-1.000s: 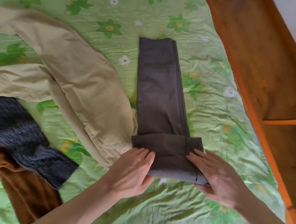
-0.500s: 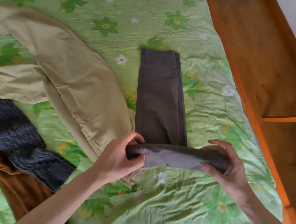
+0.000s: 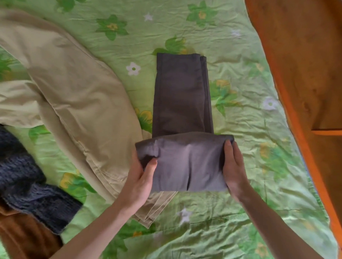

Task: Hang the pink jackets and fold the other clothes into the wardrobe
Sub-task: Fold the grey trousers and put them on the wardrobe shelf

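Since half a second ago, the folded end of the grey trousers (image 3: 183,114) has turned over once more, so a wider flap of paler cloth now faces up between my hands, where before I saw only a thin roll. I see my left hand (image 3: 139,178) grasping the left edge of that flap, thumb pinching on top and fingers tucked beneath. My right hand (image 3: 233,168) grips the right edge, fingers wrapped over the fold's far corner. Beyond my hands, the rest of the trousers stretches away as one narrow strip, flat on the green flowered bedsheet (image 3: 240,219). Just left of my left hand lie the beige trousers (image 3: 76,99), their hem passing under the flap's near-left corner and under my left wrist. Further left of that hand a dark blue knit (image 3: 23,174) rests on a brown garment (image 3: 23,236). Off to the right of my right hand stands an orange-edged wooden panel (image 3: 308,72), well apart from the trousers.
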